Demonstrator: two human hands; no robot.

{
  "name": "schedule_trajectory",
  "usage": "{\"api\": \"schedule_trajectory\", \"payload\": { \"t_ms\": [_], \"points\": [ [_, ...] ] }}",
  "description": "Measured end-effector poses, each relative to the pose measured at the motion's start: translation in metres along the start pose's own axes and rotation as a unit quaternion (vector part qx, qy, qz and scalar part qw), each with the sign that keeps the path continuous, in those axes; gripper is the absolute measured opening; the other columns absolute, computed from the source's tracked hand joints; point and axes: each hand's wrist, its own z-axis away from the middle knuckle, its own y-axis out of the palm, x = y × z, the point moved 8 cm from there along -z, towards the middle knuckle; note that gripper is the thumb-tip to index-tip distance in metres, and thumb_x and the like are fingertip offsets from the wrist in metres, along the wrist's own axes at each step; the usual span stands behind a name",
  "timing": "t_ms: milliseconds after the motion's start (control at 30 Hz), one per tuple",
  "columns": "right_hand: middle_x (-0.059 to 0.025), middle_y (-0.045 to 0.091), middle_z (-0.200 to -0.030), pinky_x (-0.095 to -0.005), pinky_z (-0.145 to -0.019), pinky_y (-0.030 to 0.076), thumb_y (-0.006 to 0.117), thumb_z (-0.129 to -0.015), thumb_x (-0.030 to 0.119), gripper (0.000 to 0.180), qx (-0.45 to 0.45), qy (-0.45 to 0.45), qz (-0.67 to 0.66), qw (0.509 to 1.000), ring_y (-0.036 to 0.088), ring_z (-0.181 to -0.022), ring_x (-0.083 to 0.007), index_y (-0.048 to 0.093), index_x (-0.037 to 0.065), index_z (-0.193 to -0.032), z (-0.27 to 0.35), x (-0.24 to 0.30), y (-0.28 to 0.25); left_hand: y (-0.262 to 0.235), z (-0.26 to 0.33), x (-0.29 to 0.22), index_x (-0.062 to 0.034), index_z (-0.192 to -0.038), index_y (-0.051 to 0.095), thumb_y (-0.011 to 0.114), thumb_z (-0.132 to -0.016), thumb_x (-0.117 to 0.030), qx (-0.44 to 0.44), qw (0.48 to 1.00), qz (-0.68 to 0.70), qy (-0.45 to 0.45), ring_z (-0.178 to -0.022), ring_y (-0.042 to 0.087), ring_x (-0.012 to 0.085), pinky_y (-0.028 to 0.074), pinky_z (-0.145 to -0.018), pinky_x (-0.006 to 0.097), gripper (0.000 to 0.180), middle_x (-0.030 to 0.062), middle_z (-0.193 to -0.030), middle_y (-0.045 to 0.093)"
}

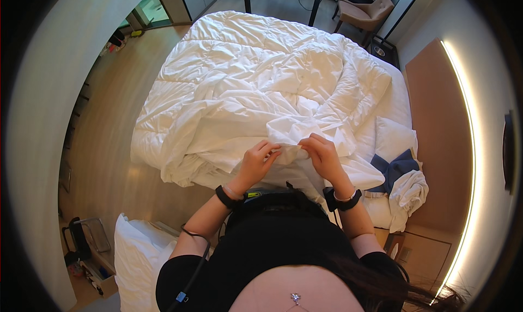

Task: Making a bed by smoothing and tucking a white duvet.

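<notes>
A rumpled white duvet [234, 67] covers most of the bed in front of me. At its near side, loose white fabric, which looks like a duvet cover, bunches up against my waist. My left hand [259, 160] pinches the edge of this cover [291, 131] between thumb and fingers. Just to its right, my right hand [321, 155] grips the same edge, its fingertips closed on the fabric. A short stretch of cloth spans the gap between both hands. Folds hide where the cover and the duvet meet.
To the right lie a white pillow [393, 135], a dark blue cloth [400, 165] and a crumpled white cloth [409, 195] by the brown headboard [442, 105]. White bedding [136, 257] is heaped behind me on the left. A beige armchair [366, 11] stands beyond the bed.
</notes>
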Motion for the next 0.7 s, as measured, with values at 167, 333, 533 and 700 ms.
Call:
{"api": "schedule_trajectory", "payload": {
  "t_ms": [167,333,533,700],
  "points": [
    [-0.0128,0.057,-0.075,-0.0357,-0.061,0.045,0.059,-0.081,0.000,0.010,0.004,0.001,-0.003,1.000,0.057,-0.069,-0.0310,0.062,0.002,-0.091,-0.002,0.000,0.001,0.002,-0.012,-0.015,-0.0022,-0.089,0.066,0.069,-0.080,-0.007,-0.045,0.998,-0.006,0.046,-0.069,0.065,0.0238,0.052,-0.060,0.030,0.011,0.0094,-0.081,0.064],
    [-0.0123,0.056,-0.074,-0.0359,-0.061,0.045,0.059,-0.081,0.000,0.011,-0.019,-0.012,0.005,1.000,0.056,-0.069,-0.0309,0.062,0.002,-0.091,-0.006,0.006,-0.004,0.013,-0.018,-0.017,-0.0033,-0.084,0.065,0.069,-0.079,-0.008,-0.006,0.997,-0.023,0.071,-0.070,0.064,0.0264,0.050,-0.061,0.033,0.007,0.0094,-0.077,0.063],
    [-0.0103,0.055,-0.073,-0.0364,-0.064,0.043,0.062,-0.078,0.002,0.011,-0.053,-0.031,0.135,0.989,0.056,-0.069,-0.0280,0.062,0.006,-0.088,-0.011,0.005,-0.023,-0.001,-0.014,-0.019,-0.0024,-0.086,0.056,0.061,-0.083,-0.006,0.015,0.997,-0.056,0.046,-0.071,0.061,0.0327,0.048,-0.061,0.037,0.006,0.0148,-0.076,0.061],
    [-0.0083,0.055,-0.074,-0.0372,-0.071,0.041,0.067,-0.074,0.009,0.017,-0.037,-0.057,0.218,0.974,0.056,-0.073,-0.0251,0.061,0.009,-0.089,-0.007,-0.002,-0.007,-0.014,-0.012,-0.028,-0.0026,-0.097,0.049,0.056,-0.088,-0.005,0.060,0.998,0.012,-0.032,-0.068,0.060,0.0352,0.045,-0.059,0.037,0.011,0.0183,-0.073,0.058]
  ]
}}
